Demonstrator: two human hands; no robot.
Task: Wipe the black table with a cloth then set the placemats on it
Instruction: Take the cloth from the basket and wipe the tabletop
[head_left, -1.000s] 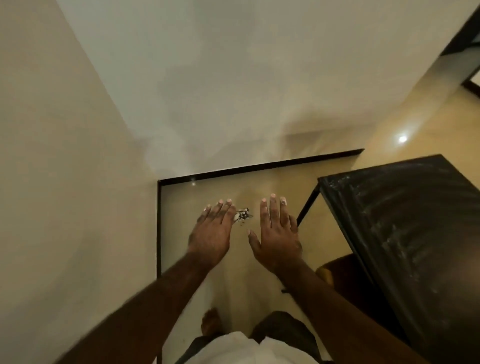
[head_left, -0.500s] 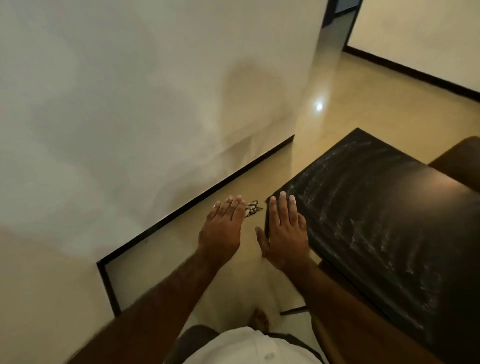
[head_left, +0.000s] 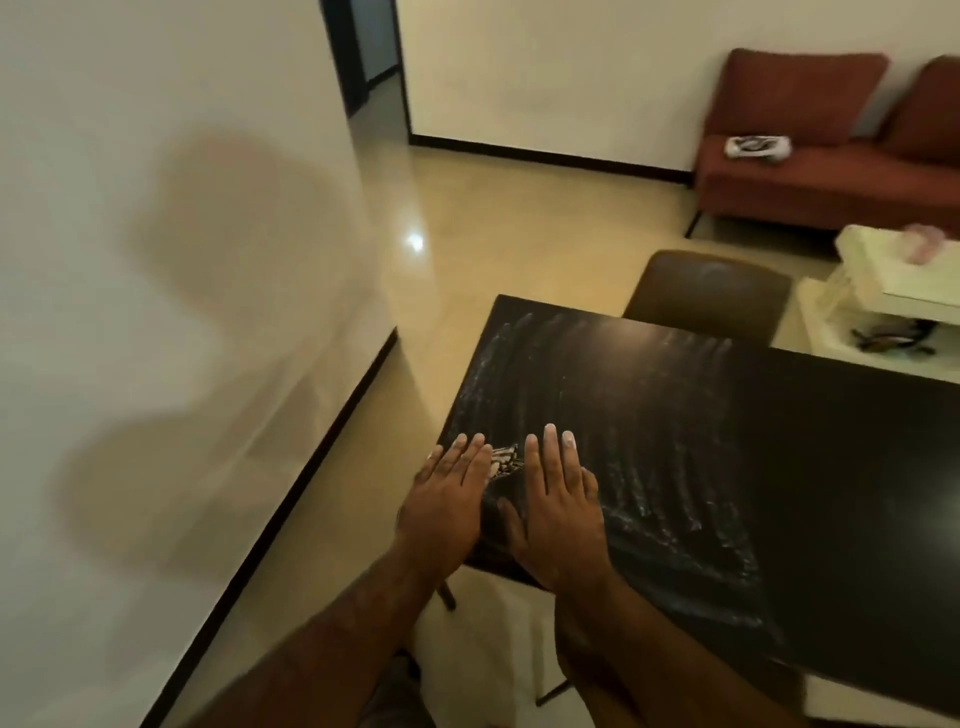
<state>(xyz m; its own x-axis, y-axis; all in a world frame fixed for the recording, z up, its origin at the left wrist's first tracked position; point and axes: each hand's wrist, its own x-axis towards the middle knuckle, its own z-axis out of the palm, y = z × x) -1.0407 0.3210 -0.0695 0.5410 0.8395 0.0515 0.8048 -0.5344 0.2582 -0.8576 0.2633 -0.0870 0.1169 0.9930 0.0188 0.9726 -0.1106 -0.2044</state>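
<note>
Black table (head_left: 810, 447) with whitish streaks (head_left: 670, 483)

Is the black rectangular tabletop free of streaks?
No: whitish curved streaks cover the left part of the black rectangular tabletop.

Black table (head_left: 779, 441), whitish streaks

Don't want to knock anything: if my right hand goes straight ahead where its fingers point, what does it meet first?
The way looks free: the right hand points across the streaked black table toward its far edge, only floor beyond. The brown chair seems right of that line.
</note>
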